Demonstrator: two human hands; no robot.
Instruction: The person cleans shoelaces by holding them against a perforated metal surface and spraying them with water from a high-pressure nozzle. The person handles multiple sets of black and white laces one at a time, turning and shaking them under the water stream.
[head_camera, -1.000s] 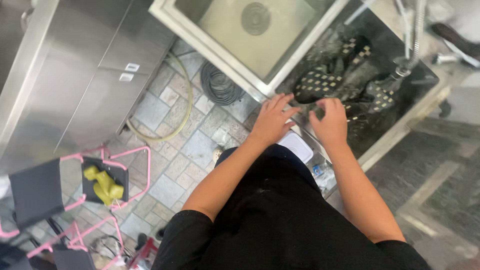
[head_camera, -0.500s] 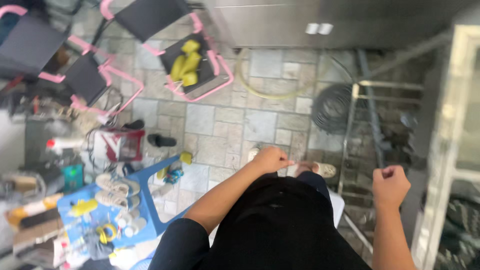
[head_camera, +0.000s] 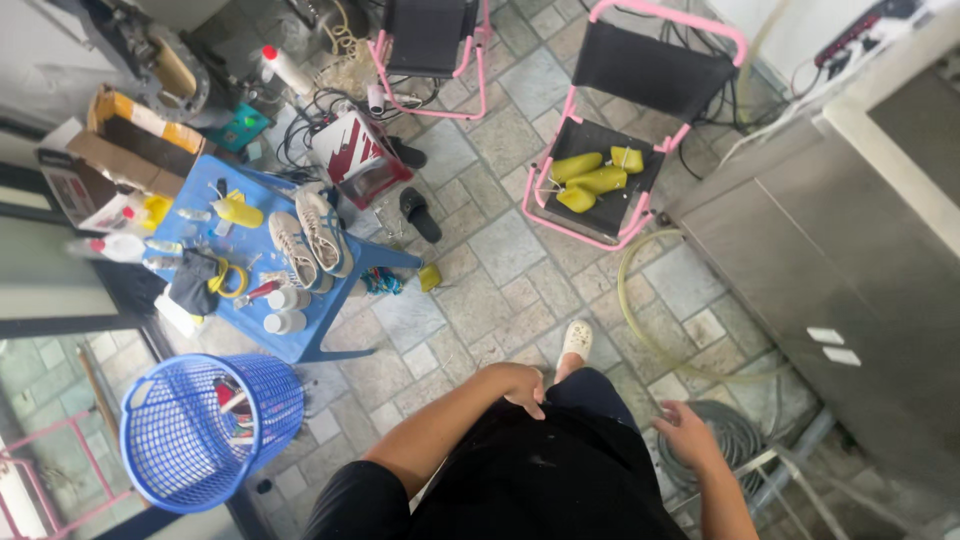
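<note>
Two hands, both empty. Left hand (head_camera: 522, 385) rests against the black clothing (head_camera: 540, 480) at the thigh, grip half-curled and loose, nothing in it. Right hand (head_camera: 688, 436) hangs beside the hip, grip slack with the fingers spread, also holding nothing. It is just above the coiled grey hose (head_camera: 748, 442) on the tiled floor (head_camera: 480, 290), near it but not touching. Person is standing, one white shoe (head_camera: 576, 340) visible ahead of the body. Nothing picked up as things lie, so I'd judge the handling itself not started at this point. Candidate work is all out of reach: pair of sneakers (head_camera: 310, 240) lies on the blue desk (head_camera: 300, 345) among bottles and small clutter, well apart from the left hand. Yellow shoe forms (head_camera: 595, 180) sit on the seat of the pink chair (head_camera: 660, 18), further off. Blue basket (head_camera: 190, 440) stands beside the desk with a few items in it, too small to identify. Steel cabinet (head_camera: 820, 250) on the right side, doors closed.
</note>
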